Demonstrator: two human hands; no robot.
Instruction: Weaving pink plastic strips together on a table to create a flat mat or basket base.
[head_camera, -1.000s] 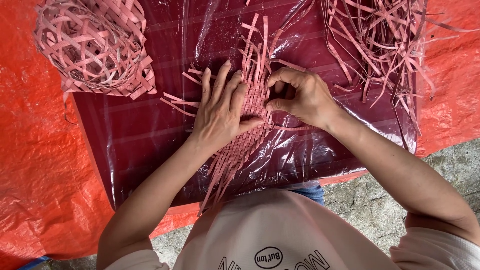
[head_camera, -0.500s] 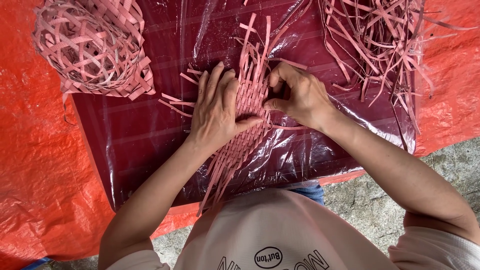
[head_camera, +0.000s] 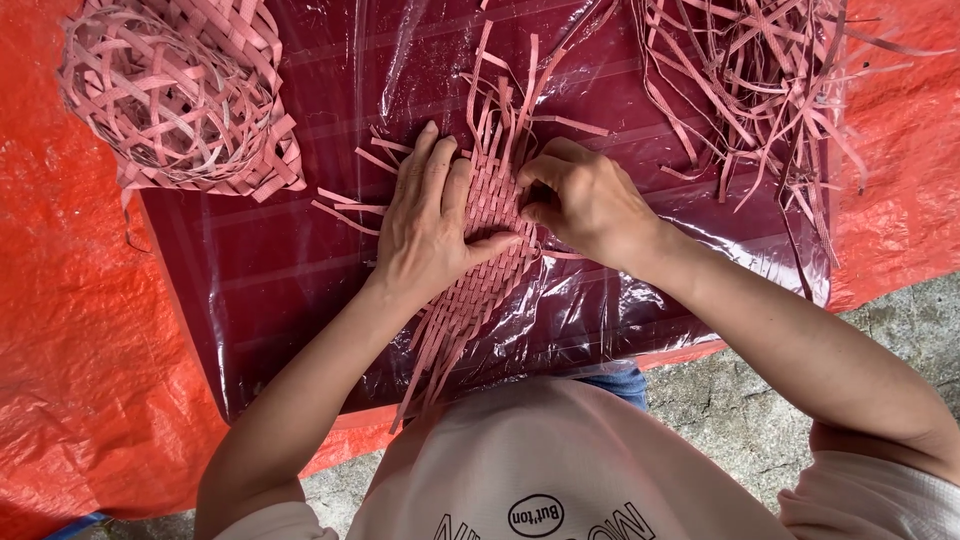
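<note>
A flat mat of woven pink strips (head_camera: 484, 272) lies on a dark red board (head_camera: 290, 290) covered in clear plastic film. My left hand (head_camera: 432, 222) presses flat on the mat's left side, fingers spread and pointing away from me. Just to its right, my right hand (head_camera: 583, 198) pinches a pink strip (head_camera: 512, 120) at the mat's far edge between thumb and fingers. Loose strip ends fan out beyond both hands and trail toward my lap.
A rounded basket of woven pink strips (head_camera: 175, 95) sits at the board's far left corner. A tangle of loose pink strips (head_camera: 765, 85) lies at the far right. An orange tarp (head_camera: 70, 330) lies under the board, and bare concrete (head_camera: 760, 410) shows near me.
Both hands have stayed on the mat. My right hand's fingers have shifted slightly on the strip; the left hand holds the same place.
</note>
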